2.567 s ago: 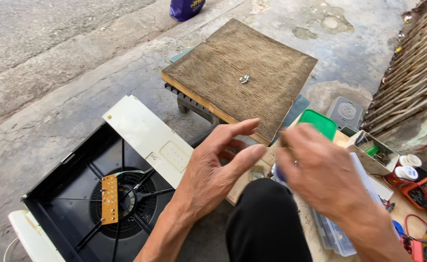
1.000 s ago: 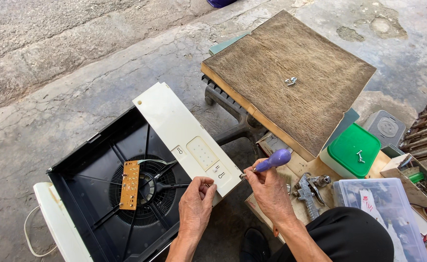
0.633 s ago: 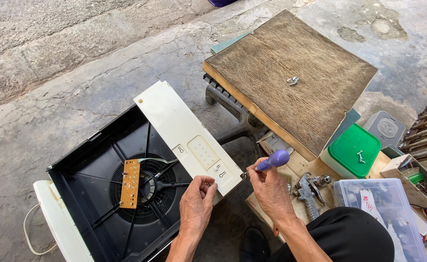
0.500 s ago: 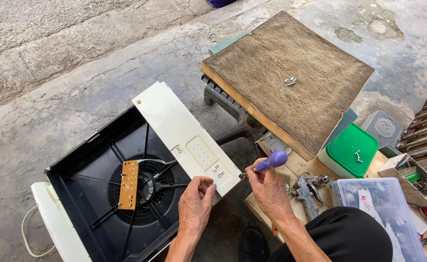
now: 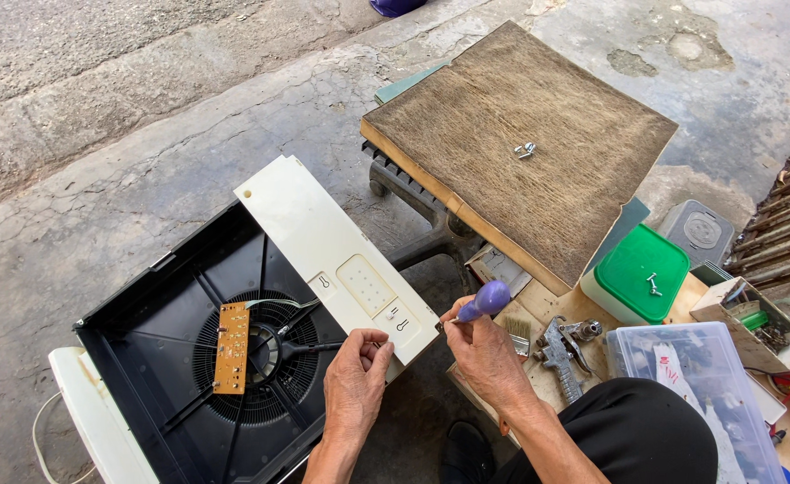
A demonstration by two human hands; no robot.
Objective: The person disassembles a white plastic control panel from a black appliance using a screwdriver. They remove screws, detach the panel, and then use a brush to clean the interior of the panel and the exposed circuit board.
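Cracked concrete floor (image 5: 99, 179) carries our opened appliance housing (image 5: 207, 358), a black tray with a round fan grille, a small brown circuit board (image 5: 231, 348) and a cream control panel (image 5: 337, 260) along its upper edge. Our left hand (image 5: 355, 385) pinches that panel's near corner. Just beside it, our right hand (image 5: 485, 354) is closed around a purple-handled screwdriver (image 5: 483, 303), tip toward the corner; we cannot see the tip itself.

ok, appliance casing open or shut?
Open: the black housing shows its fan grille and circuit board; white panel lies across it.
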